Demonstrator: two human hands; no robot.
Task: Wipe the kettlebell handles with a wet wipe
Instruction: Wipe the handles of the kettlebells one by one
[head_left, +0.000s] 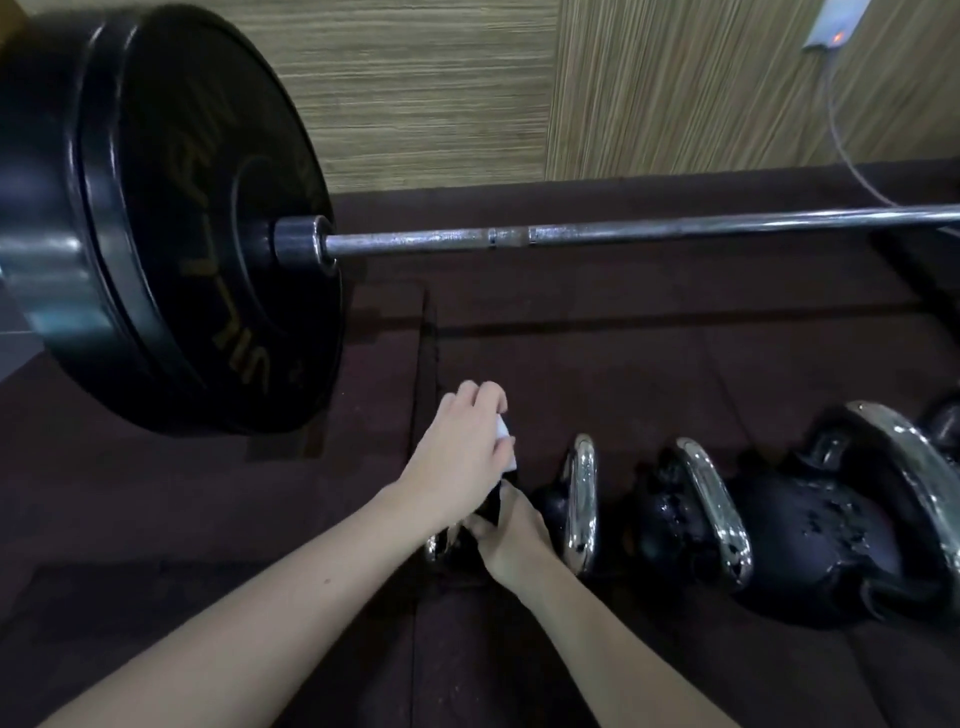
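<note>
My right hand (511, 535) curls around the small black kettlebell (457, 540) nearest me, steadying it on the dark rubber floor mat (208, 519). Just beyond that kettlebell, my left hand (462, 441) pinches a white wet wipe (505, 441) in curled fingers, above its mostly hidden handle. To the right of this kettlebell stand three larger black kettlebells with shiny chrome handles (582, 499), side by side. Farther off lies a steel barbell (623, 234) with a big black plate (171, 218).
</note>
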